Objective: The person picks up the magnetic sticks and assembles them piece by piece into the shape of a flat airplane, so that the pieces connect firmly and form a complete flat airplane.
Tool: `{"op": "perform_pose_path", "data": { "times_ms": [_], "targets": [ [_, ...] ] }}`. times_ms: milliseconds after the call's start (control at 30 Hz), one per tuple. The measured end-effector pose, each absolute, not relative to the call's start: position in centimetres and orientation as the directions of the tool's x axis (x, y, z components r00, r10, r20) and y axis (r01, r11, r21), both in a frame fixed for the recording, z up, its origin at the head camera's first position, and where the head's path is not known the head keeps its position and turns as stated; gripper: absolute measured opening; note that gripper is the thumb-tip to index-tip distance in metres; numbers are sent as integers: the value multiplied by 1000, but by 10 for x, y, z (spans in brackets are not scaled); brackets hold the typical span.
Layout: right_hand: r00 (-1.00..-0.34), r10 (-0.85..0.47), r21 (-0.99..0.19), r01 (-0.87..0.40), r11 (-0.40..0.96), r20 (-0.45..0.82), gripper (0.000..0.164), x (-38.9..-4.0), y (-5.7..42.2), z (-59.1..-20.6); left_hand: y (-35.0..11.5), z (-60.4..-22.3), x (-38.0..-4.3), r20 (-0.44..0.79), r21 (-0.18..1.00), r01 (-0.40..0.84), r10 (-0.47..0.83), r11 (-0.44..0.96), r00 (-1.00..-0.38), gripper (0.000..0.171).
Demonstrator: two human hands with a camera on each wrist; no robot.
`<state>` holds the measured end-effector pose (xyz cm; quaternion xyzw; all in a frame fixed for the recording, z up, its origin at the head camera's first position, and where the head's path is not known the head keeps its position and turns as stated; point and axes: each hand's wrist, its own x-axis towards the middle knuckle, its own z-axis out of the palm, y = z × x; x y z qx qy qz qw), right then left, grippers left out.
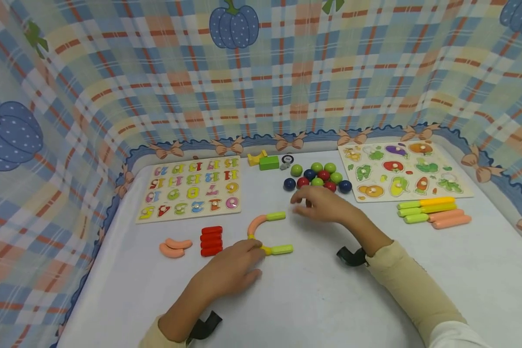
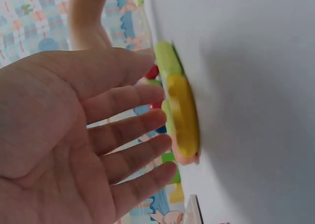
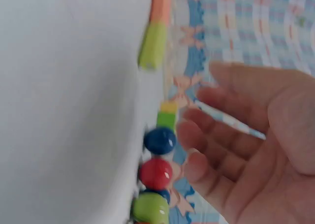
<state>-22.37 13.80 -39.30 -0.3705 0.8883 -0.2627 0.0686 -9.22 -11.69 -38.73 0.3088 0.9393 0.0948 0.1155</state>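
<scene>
My left hand, fingers straight and spread, reaches over a yellow curved piece that joins a light green stick. In the left wrist view the fingertips overlap that yellow piece, and nothing lies in the palm. Behind it, an orange-pink curved piece with another green stick completes an open arc on the table. My right hand hovers with loosely bent fingers just in front of a cluster of glossy balls, among them a blue ball and a red ball. It holds nothing.
At the left are a number puzzle board, red sticks and pink curved pieces. A vegetable puzzle board and several coloured sticks lie right. Green and yellow blocks stand at the back, before a checked curtain.
</scene>
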Motion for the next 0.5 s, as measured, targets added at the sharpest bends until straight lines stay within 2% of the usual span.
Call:
{"op": "perform_pose_path", "data": {
  "times_ms": [167, 300, 500],
  "targets": [
    [-786, -602, -420, -598, 682, 141, 28, -256, 131, -383, -108, -381, -115, -73, 271, 537, 574, 799, -816, 43],
    [-818, -569, -336, -562, 756, 87, 29, -272, 115, -388, -94, -383, -138, -52, 257, 532, 561, 807, -826, 41],
    [-839, -544, -224, -530, 818, 1, 31, -272, 94, -398, -88, -395, -155, -115, 259, 500, 540, 826, -833, 40]
  ]
}}
